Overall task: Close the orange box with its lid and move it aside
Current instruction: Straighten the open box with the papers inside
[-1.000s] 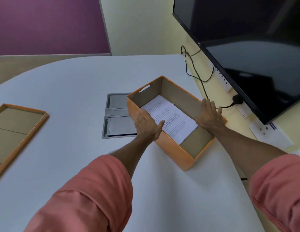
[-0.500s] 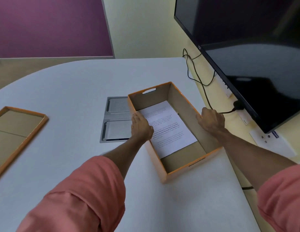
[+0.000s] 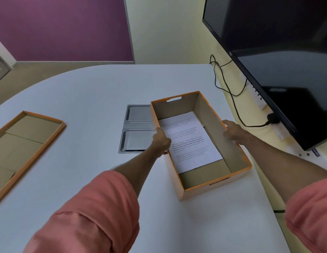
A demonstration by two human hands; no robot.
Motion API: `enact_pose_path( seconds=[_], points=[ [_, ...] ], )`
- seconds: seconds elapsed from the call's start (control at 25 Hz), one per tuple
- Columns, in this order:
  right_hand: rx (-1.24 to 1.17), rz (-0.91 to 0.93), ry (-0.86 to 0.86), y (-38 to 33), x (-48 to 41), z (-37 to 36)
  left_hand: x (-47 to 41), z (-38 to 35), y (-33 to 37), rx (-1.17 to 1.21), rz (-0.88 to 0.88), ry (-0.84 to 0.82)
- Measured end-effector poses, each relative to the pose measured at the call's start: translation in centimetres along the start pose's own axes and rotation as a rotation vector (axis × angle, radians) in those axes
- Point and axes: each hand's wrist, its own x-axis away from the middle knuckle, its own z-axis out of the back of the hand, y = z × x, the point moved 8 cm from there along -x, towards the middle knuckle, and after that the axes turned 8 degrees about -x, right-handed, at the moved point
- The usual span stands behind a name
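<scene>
The orange box (image 3: 219, 187) stands open on the white table, right of centre, with a printed sheet of paper (image 3: 190, 141) lying on its brown floor. My left hand (image 3: 160, 142) grips the box's left long wall. My right hand (image 3: 234, 132) holds the right long wall from outside. The box's lid (image 3: 31, 157), orange-rimmed with a brown inside, lies upside down at the table's left edge, far from both hands.
A grey metal cable hatch (image 3: 137, 130) is set into the table just left of the box. A large dark monitor (image 3: 279, 57) hangs on the right wall, with black cables (image 3: 232, 95) and a plug beneath it. The table (image 3: 86, 99) curves away at the far left.
The box has turned from a diagonal lie to run nearly straight away from me. Both hands went from lying flat on the rims to gripping the side walls.
</scene>
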Motion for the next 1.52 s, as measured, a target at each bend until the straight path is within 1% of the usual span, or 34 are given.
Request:
enact_pose_path(
  seconds=[0.12,0.24,0.56,0.8,0.92,1.04,1.2,1.36,1.52],
  points=[
    [-0.143,-0.034,-0.034,-0.2,0.7,-0.9,-0.2,1.9,-0.1,0.015,-0.036,0.023],
    [-0.218,-0.042,-0.026,-1.7,2.3,-2.3,0.2,5.0,-0.4,-0.018,-0.118,0.074],
    [-0.240,0.025,0.034,-8.2,7.9,-7.4,2.4,13.7,-3.7,-0.134,-0.136,0.190],
    [-0.250,0.040,0.127,-11.8,13.4,-12.5,5.8,19.8,-8.6,-0.138,-0.130,0.220],
    [-0.270,0.000,0.145,-12.2,16.0,-15.4,7.2,21.7,-11.2,-0.144,-0.148,0.194],
    [-0.277,-0.021,0.150,-12.2,18.2,-18.1,8.7,22.9,-13.7,-0.142,-0.176,0.151],
    [-0.267,-0.066,0.152,-11.0,21.1,-20.4,10.2,22.7,-16.6,-0.152,-0.174,0.099],
    [-0.226,-0.084,0.145,-9.3,22.8,-21.0,11.1,20.9,-18.6,-0.164,-0.150,0.062],
    [-0.192,-0.097,0.119,-7.8,23.7,-21.2,11.9,19.3,-19.4,-0.174,-0.137,0.067]
  ],
)
